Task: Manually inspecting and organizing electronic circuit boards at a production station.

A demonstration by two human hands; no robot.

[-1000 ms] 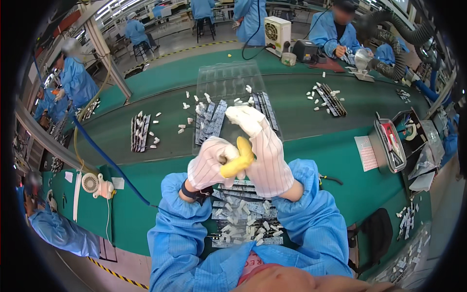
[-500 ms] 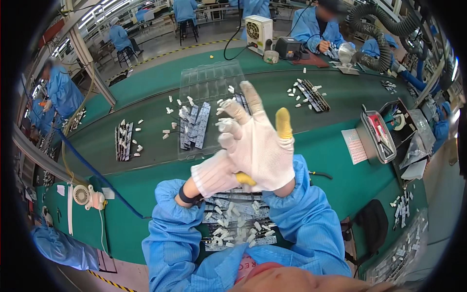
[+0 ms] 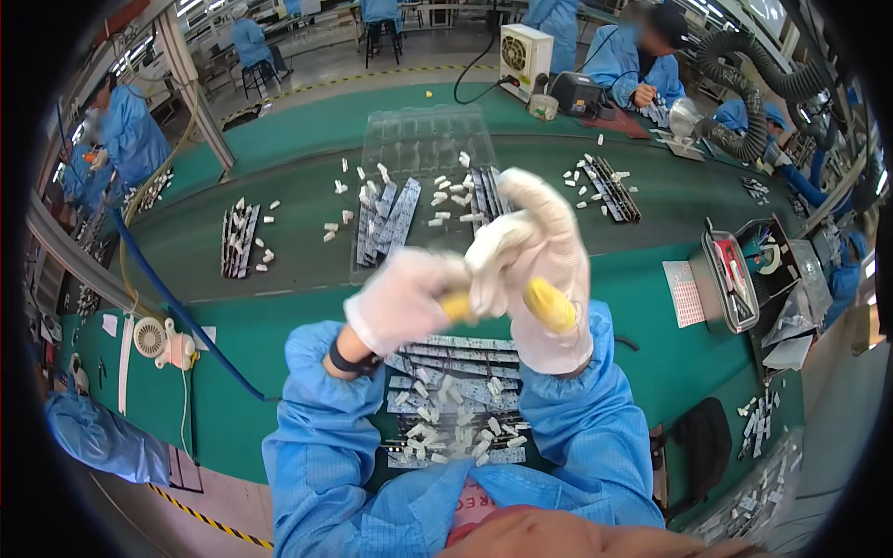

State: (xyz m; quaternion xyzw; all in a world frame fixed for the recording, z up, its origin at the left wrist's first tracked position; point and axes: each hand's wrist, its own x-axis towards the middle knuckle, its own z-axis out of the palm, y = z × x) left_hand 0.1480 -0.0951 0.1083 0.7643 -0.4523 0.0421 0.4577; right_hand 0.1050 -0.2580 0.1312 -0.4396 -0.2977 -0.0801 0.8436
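Both hands wear white knit gloves with yellow fingertips and meet above the green bench. My left hand (image 3: 402, 299), dark band at its wrist, is closed at the fingers of the right glove and seems to pinch one. Motion blurs its fingertips. My right hand (image 3: 551, 260) is raised with its fingers loosely bent, the yellow-tipped thumb standing apart, and no part in it. Just below, in front of my chest, lie strips of circuit boards (image 3: 456, 353) with several white connectors (image 3: 437, 418) on thin wires.
Beyond my hands, a clear plastic tray (image 3: 428, 139) and bundles of strips (image 3: 389, 219) lie on the dark conveyor belt (image 3: 298, 214). A tool box (image 3: 730, 284) stands right, a small fan (image 3: 163, 342) left. Across the belt a co-worker (image 3: 642, 60) sits beside a white blower (image 3: 524, 51).
My left hand has moved from the right glove's wrist to its fingers. The right hand's fingers, stretched out before, are now bent. The view has shifted slightly.
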